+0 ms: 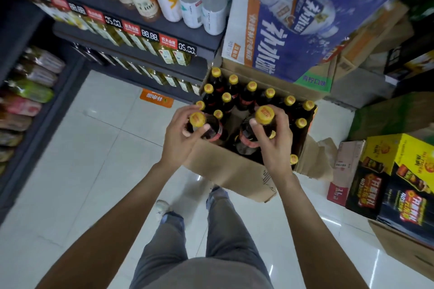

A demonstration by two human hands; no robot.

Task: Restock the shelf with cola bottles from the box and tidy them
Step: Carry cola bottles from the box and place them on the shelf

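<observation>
Cola bottles with yellow caps stand packed in an open cardboard box [225,166] on the shop floor, and that box serves as the landmark. Well to the box's left runs the dark shelf [131,37] with its price tags and rows of other drinks.

Over the box's near-left corner, the left hand [180,134] curls its fingers and thumb round the neck of one cola bottle [211,128], just under its cap. Over the box's near-middle, the right hand [272,138] grips the neck of a second cola bottle [249,135] in the same way. Both bottles appear raised above the rest in the box.

The step in hand looks like lifting a pair of bottles out of the box. The next move would call for drawing both straight up clear of their neighbours, then turning left toward the shelf and finding the cola row.

That row cannot be made out: the shelves at the far left are blurred, and the lower tiers are partly hidden. A big blue carton [293,19] behind the box covers its far flap. How many bottles remain beneath the hands is unclear.
</observation>
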